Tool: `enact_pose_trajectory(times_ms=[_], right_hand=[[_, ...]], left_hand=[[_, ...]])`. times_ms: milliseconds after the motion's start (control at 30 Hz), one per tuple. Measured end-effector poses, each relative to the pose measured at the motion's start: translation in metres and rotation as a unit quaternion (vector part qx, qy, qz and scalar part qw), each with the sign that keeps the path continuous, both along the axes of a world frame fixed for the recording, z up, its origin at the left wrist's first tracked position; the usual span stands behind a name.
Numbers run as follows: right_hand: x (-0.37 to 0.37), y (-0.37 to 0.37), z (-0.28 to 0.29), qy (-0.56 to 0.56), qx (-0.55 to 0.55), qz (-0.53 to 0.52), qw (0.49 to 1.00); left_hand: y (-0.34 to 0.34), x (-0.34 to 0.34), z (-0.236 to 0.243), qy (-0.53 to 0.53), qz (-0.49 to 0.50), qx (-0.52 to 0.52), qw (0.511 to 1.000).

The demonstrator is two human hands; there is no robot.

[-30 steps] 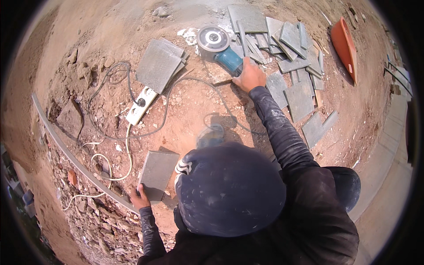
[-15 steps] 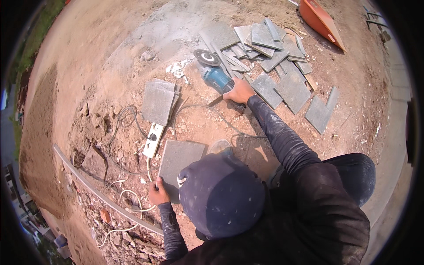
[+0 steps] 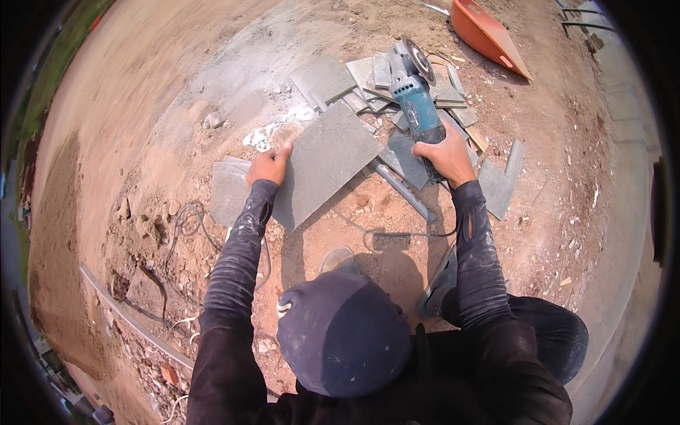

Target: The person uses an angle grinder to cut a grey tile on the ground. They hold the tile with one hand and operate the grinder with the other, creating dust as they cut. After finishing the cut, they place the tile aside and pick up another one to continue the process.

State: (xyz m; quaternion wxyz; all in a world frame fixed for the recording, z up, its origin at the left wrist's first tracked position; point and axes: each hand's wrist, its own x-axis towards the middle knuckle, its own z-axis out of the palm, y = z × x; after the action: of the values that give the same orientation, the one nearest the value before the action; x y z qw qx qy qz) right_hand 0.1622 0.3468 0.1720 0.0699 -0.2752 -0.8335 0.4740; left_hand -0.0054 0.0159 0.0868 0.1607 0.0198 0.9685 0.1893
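Note:
My left hand (image 3: 269, 166) grips the left edge of a large grey stone tile (image 3: 329, 163), fingers partly hidden under it. The tile is held tilted in front of me, its far corner overlapping loose tiles. My right hand (image 3: 448, 156) is wrapped round the rear body of a blue angle grinder (image 3: 419, 110). The grinder's disc (image 3: 418, 60) points away from me, above the tile pile, apart from the held tile. Whether the disc spins I cannot tell. From the grinder's rear a dark cord (image 3: 404, 234) runs down onto the ground.
Loose grey tiles (image 3: 322, 78) lie heaped ahead, with a narrow grey strip (image 3: 402, 190) nearer me. Other tiles (image 3: 228, 195) sit left of the held one. An orange tub (image 3: 489, 39) stands far right. Rubble and a long curved strip (image 3: 134, 312) lie left. A dark cap (image 3: 343, 333) hides nearby ground.
My left hand has lifted the tile from near my feet and carried it forward. My right hand has moved right with the grinder, whose disc has swung toward the far right.

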Motion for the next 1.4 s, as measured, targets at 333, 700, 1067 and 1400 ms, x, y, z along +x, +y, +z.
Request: enact_pose_trajectory(times_ms=[333,700,1067,1400], right_hand=[[0.048,0.007,0.003,0.032,-0.082,-0.072,0.994],[0.044,-0.001,-0.004,-0.008,-0.155,-0.066,0.986],[0.033,-0.011,0.002,-0.007,-0.217,-0.062,0.974],[0.024,-0.029,-0.005,-0.017,-0.27,-0.032,0.962]], left_hand=[[0.061,-0.079,-0.043,-0.041,-0.04,-0.083,0.995],[0.045,-0.062,-0.058,0.184,-0.141,-0.013,0.973],[-0.005,0.051,-0.076,0.137,0.104,0.078,0.982],[-0.037,0.039,-0.113,0.024,0.206,0.262,0.943]])
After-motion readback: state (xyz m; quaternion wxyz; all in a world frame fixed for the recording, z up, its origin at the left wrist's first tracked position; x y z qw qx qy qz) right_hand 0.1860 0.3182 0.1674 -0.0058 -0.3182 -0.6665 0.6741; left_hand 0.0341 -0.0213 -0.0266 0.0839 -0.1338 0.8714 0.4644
